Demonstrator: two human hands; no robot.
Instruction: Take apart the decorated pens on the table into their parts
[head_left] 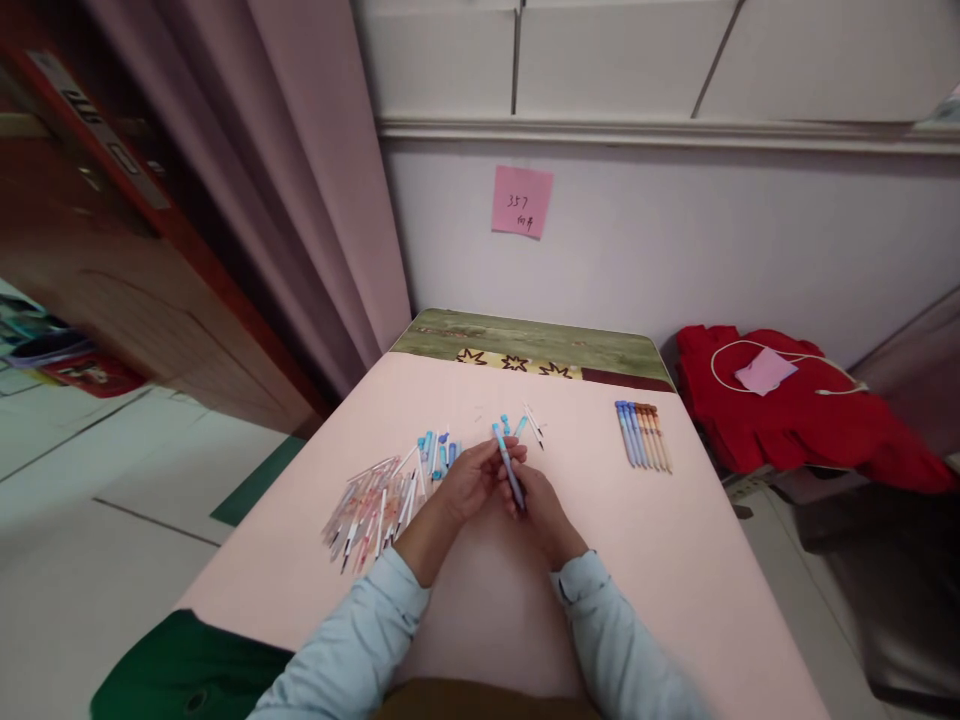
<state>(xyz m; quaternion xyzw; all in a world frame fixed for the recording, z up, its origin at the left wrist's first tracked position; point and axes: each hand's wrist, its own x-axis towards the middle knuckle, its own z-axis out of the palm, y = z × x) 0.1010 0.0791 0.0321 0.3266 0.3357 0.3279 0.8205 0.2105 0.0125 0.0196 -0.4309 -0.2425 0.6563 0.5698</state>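
Note:
Over the middle of the table, a blue pen (509, 466) slants between my two hands, its light-blue end pointing away from me. My left hand (472, 478) has its fingers closed around the upper part of the pen. My right hand (537, 502) grips the lower, greyish-blue end. Just beyond the hands lie small blue pen parts (520, 426) and a few thin white refills (534, 425). To the left of my left hand sits a pile of clear pen barrels and white refills (367, 515), with short blue pieces (435, 450) at its far end.
A row of assembled blue and orange-brown pens (643, 437) lies on the right of the pink tabletop (637, 570). Beyond the right table edge is a red cloth (735, 420) with a white cable. A pink note (521, 202) is stuck to the wall.

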